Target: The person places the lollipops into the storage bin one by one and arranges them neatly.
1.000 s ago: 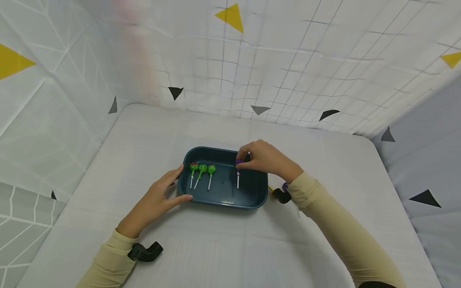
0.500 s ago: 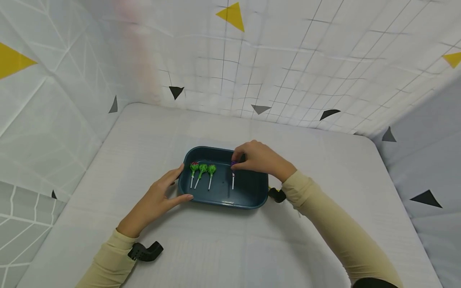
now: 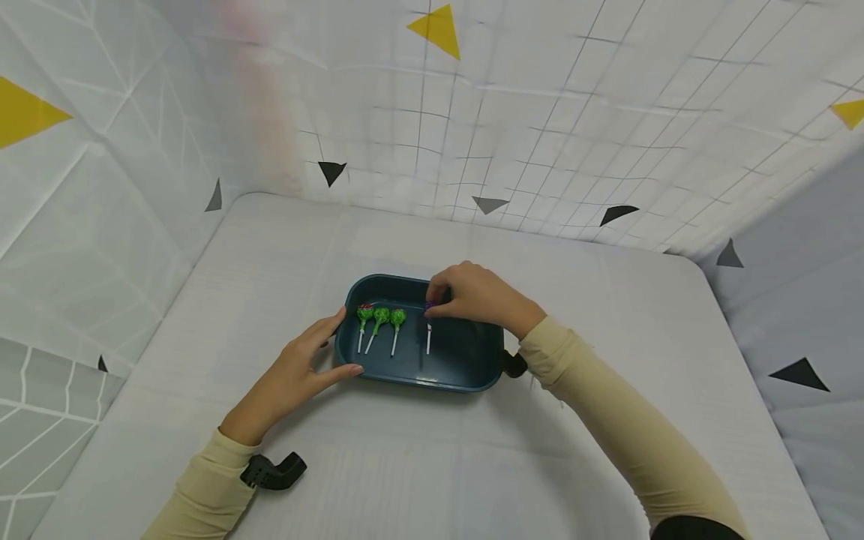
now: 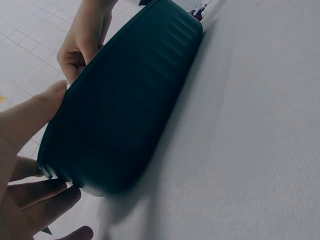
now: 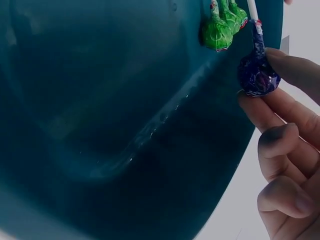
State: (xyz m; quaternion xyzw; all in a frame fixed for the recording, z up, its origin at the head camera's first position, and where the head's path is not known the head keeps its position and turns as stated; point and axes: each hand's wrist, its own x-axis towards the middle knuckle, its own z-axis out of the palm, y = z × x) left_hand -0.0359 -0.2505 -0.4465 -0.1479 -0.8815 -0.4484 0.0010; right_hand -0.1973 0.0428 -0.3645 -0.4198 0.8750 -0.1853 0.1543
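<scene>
A dark teal tray stands on the white table. Three green-wrapped lollipops lie side by side in its left part, sticks toward the person. Over the tray's middle my right hand pinches a purple-wrapped lollipop by its candy head between thumb and fingers, its white stick pointing toward the person. My left hand rests at the tray's left end, thumb on the near rim and the other fingers spread against the end wall. That wall shows large in the left wrist view.
Beyond the tray's far end, a small purple item with white sticks lies on the table, mostly hidden from the head camera by the right forearm. Black wrist devices are on both sleeves. White patterned cloth walls enclose the table.
My right hand has moved left across the tray with the purple lollipop, closer to the green ones. My left hand and the tray have stayed in place.
</scene>
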